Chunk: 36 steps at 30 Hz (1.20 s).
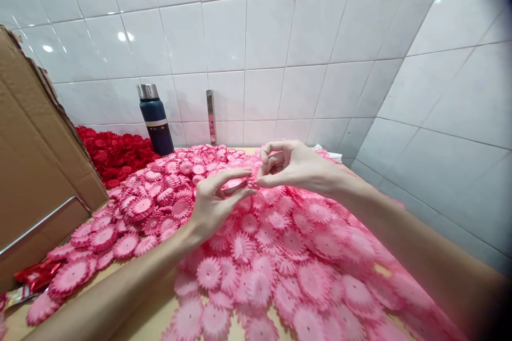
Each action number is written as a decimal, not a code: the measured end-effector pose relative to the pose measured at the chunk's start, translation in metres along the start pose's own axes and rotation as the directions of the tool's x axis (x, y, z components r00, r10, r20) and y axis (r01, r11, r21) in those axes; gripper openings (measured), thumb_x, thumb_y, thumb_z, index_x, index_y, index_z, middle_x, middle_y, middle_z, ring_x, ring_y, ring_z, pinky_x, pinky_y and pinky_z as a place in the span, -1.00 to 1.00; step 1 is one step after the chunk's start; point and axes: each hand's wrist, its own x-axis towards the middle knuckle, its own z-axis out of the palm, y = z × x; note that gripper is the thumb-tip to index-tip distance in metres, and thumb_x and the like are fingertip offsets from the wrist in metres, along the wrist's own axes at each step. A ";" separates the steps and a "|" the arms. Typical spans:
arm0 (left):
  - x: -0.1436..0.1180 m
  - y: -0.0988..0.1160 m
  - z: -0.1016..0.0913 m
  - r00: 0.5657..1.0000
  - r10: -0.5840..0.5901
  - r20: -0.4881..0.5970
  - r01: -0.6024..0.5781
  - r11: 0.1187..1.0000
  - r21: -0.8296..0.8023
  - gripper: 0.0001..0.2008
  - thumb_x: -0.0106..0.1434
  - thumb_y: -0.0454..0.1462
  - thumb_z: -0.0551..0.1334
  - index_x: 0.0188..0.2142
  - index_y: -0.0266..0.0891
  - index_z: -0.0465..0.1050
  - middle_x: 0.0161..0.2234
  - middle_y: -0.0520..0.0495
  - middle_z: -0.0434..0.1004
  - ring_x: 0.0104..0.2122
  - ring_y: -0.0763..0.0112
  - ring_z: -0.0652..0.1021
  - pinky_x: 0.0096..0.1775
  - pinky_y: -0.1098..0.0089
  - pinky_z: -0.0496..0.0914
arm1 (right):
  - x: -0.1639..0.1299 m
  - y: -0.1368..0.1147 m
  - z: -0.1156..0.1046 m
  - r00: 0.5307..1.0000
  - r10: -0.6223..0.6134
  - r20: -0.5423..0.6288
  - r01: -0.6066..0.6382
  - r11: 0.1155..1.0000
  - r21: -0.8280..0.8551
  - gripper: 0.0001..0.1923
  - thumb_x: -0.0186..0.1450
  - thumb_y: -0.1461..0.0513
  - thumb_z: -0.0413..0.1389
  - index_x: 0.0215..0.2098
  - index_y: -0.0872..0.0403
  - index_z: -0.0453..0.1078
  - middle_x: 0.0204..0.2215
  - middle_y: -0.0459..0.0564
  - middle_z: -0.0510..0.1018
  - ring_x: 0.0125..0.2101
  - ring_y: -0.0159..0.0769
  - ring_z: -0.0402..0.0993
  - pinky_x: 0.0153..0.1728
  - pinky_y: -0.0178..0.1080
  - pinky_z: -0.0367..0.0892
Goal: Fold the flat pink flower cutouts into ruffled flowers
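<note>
Pink flower piece (235, 185), one, is held above the heap, pinched flat between thumb and forefinger of the left hand (212, 203); thumb lies under it, forefinger runs along its top edge, and the other left fingers are loosely curled beneath. Right hand (290, 165) meets it at the piece's right rim: thumb and forefinger tips closed together on that edge, remaining fingers curled into the palm. Both hands therefore nearly shut, with only the thin piece between the tips. Hands count: two, both the person's own. Below and all around them lies a pile of pink flowers (296, 256), far too many to count, covering most of the tan table (148, 314). One smaller heap of red flowers (114, 152) sits at far left against the wall. One dark blue flask (155, 120) with a metal cap stands upright just beside the red heap. One cardboard box (36, 170) at left edge. One metal strip (210, 116) on the tiled wall (280, 37).
</note>
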 end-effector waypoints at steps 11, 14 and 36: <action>0.000 -0.002 -0.001 1.000 -0.010 0.029 0.011 1.000 -0.021 -0.72 0.15 -0.38 0.34 -0.11 -0.25 0.51 -0.11 -0.13 0.57 -0.09 0.29 0.58 0.02 0.15 0.52 | -0.001 0.001 0.003 1.000 0.004 0.010 -0.002 0.989 -0.151 -0.79 0.03 0.37 0.19 -0.39 0.05 0.28 -0.54 -0.06 0.57 -0.50 -0.31 0.44 -0.48 -0.27 0.28; 0.000 -0.004 -0.001 1.000 -0.010 0.028 0.010 1.000 -0.012 -0.71 0.14 -0.36 0.35 -0.11 -0.23 0.52 -0.10 -0.12 0.57 -0.08 0.29 0.57 0.01 0.15 0.52 | -0.001 0.003 0.004 1.000 0.002 -0.017 -0.004 0.995 -0.096 -0.73 0.00 0.40 0.19 -0.44 0.03 0.20 -0.61 -0.14 0.50 -0.56 -0.37 0.37 -0.50 -0.27 0.26; 0.003 0.010 0.005 0.996 -0.084 -0.035 0.084 0.996 -0.012 -0.79 0.19 -0.35 0.30 -0.15 -0.25 0.49 -0.14 -0.12 0.59 -0.13 0.30 0.60 -0.11 0.28 0.58 | 0.001 0.006 -0.010 0.996 0.008 0.090 -0.018 0.993 0.118 -0.59 -0.04 0.27 0.39 -0.40 0.06 0.23 -0.49 -0.08 0.58 -0.41 -0.32 0.50 -0.29 -0.21 0.37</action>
